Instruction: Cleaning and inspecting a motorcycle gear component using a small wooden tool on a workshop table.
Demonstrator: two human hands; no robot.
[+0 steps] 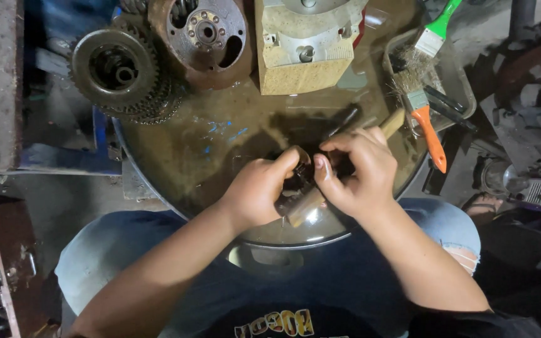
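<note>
Both hands [308, 178] grip wooden-handled tool [305, 206]; long axis diagonal, lower-left to upper-right.

The round tray [176, 156] is metal, oily and glossy. Behind it, the gears [117, 69] are dull, greasy steel. At its right edge, the brushes [430, 128] have smooth plastic handles. The stick [305, 203] is probably wood.

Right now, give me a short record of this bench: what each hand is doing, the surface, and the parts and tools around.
left hand: grips a small dark part
right hand: fingers on the same part, wooden handle running under it
surface: round oily metal top
far edge: gear cluster, rusty round housing, pale block casing
right side: tray with green-handled brush and orange-handled brush
</note>
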